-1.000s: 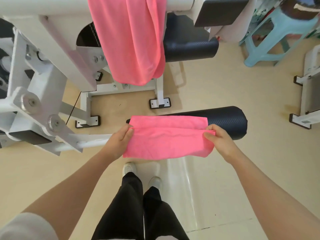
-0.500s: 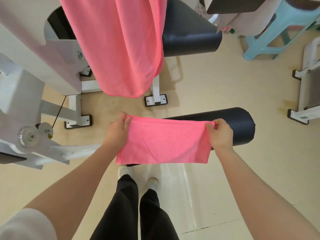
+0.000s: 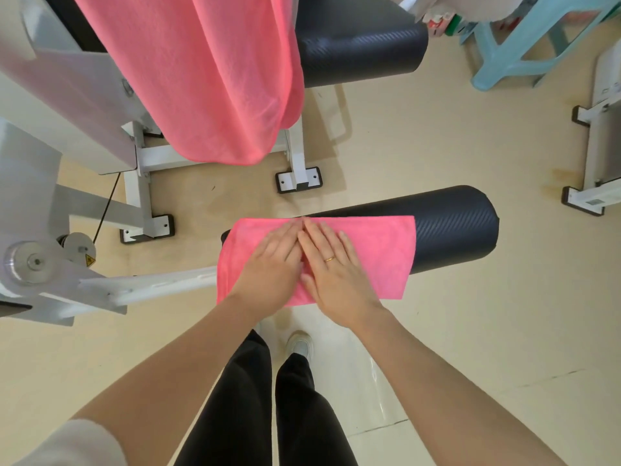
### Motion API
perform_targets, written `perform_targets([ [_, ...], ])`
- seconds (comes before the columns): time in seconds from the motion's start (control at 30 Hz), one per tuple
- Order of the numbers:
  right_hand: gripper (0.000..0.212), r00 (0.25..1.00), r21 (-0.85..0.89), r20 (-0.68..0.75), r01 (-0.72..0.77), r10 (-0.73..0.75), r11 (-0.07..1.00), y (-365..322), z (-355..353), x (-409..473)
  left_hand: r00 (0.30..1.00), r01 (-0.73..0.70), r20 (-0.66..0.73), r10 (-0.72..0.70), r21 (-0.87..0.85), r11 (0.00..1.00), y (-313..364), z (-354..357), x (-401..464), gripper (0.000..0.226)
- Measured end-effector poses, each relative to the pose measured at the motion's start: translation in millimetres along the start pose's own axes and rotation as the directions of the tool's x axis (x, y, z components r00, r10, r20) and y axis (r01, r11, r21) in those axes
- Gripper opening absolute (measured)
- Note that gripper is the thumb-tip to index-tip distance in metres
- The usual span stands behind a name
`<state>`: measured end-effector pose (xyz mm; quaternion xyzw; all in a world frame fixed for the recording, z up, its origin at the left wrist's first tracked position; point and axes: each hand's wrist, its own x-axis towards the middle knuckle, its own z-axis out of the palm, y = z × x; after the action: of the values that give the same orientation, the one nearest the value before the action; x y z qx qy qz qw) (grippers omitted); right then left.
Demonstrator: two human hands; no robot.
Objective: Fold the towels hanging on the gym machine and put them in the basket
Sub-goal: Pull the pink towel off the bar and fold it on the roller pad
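A folded pink towel (image 3: 379, 250) lies draped over the black padded roller (image 3: 453, 227) of the gym machine. My left hand (image 3: 272, 264) and my right hand (image 3: 332, 264) lie flat on the towel's middle, side by side, fingers straight and touching at the tips. A larger pink towel (image 3: 208, 72) hangs from the white machine frame (image 3: 67, 105) above and to the left. No basket is in view.
A second black roller (image 3: 363, 52) sits behind the hanging towel. A light blue plastic stool (image 3: 524, 45) stands at the top right. Another white machine's feet (image 3: 584, 196) are at the right edge. My legs and shoes stand on the beige floor below.
Both hands let go of the towel's ends, which they held stretched in the air. The towel now rests on the roller and the hands have come together, flat on its middle.
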<state>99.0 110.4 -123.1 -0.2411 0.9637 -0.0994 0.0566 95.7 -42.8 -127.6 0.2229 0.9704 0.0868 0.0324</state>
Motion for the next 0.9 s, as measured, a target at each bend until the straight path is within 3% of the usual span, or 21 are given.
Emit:
perform_targets([
  [0.1,0.068,0.991,-0.074,0.066,-0.115,0.12,0.991,20.3,9.6,-7.8,0.989,0.016,0.144,-0.031,0.102,0.995,-13.1,1.9,-15.4,0.07],
  [0.23,0.072,0.932,-0.089,0.082,-0.345,0.352,0.934,61.9,5.1,-32.6,0.985,-0.005,0.173,-0.022,0.158,0.987,-29.2,-6.9,-29.0,0.096],
  [0.4,0.071,0.77,0.103,0.154,-0.635,0.619,0.765,75.7,-4.4,-47.9,0.962,0.089,0.241,-0.132,0.18,0.98,-23.2,-9.2,-30.7,0.126],
  [0.47,0.072,0.7,0.241,0.071,-0.703,0.71,0.669,67.9,-11.8,-46.5,0.952,0.156,0.237,-0.195,0.174,0.972,-15.1,-11.4,-28.5,0.131],
  [0.53,0.066,0.565,0.407,-0.002,-0.753,0.825,0.517,60.7,-12.2,-44.2,0.959,0.178,0.196,-0.204,0.143,0.974,-6.3,-15.4,-24.9,0.124],
  [0.57,0.061,0.468,0.515,0.042,-0.767,0.883,0.382,57.7,-11.7,-42.2,0.97,0.151,0.171,-0.173,0.132,0.98,-1.1,-16.6,-22.3,0.118],
  [0.63,0.055,0.281,0.711,0.285,-0.703,0.916,-0.006,51.5,-12.9,-36.9,0.99,0.041,0.13,-0.059,0.137,0.99,10.4,-15.9,-14.4,0.11],
  [0.67,0.051,0.223,0.751,0.414,-0.631,0.882,-0.193,50.0,-15.4,-34.7,0.993,-0.011,0.119,-0.007,0.15,0.989,16.4,-14.4,-9.3,0.108],
  [0.7,0.047,0.203,0.755,0.495,-0.581,0.845,-0.303,50.1,-18.0,-33.4,0.993,-0.049,0.116,0.03,0.162,0.986,22.6,-12.5,-4.6,0.106],
  [0.73,0.041,0.21,0.747,0.528,-0.575,0.823,-0.333,51.1,-20.8,-33.3,0.991,-0.065,0.122,0.046,0.163,0.984,27.6,-9.6,-0.8,0.106],
  [0.83,0.02,0.316,0.736,0.557,-0.616,0.768,-0.281,53.9,-31.2,-38.6,0.982,-0.053,0.19,0.022,0.157,0.986,35.1,-4.1,4.8,0.112],
  [0.9,0.016,0.426,0.746,0.57,-0.627,0.703,-0.224,55.8,-40.5,-43.5,0.972,-0.041,0.235,0.002,0.165,0.985,33.7,-2.2,6.1,0.12],
])
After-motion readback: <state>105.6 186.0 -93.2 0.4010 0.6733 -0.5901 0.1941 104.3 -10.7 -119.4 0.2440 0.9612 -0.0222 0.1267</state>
